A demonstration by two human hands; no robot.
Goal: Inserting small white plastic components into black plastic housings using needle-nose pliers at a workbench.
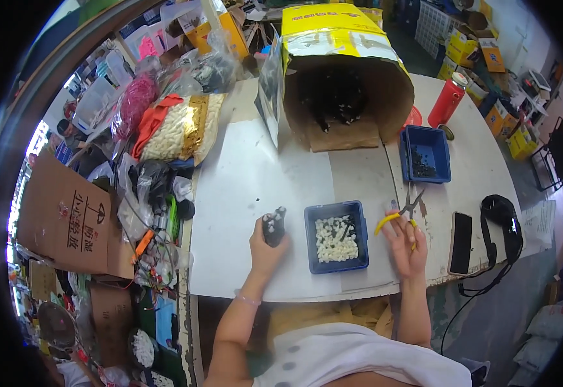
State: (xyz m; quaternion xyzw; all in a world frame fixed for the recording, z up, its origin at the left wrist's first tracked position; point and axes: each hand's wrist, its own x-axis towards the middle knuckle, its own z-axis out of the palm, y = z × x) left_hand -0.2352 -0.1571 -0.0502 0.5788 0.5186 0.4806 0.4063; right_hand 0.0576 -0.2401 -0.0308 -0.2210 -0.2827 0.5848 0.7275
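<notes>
My left hand (266, 257) is closed round a dark, lumpy piece (273, 227) with small white bits on it, just above the white table sheet. Its exact kind I cannot make out. On the other side, my right hand (409, 250) is turned partly palm up and holds pliers (413, 204) by their yellow handles, jaws apart and pointing away from me. Between my hands stands a blue tray (338, 268) with many small white pieces and a thin dark stick-like thing lying on them.
Beyond the tray lies a large yellow box (333, 40), its mouth toward me, dark pieces inside. A second blue bin (448, 169) with small dark bits and a red bottle (446, 104) stand right of it. A phone (461, 244) and black strap (510, 226) lie at right; bagged goods (184, 129) crowd the left.
</notes>
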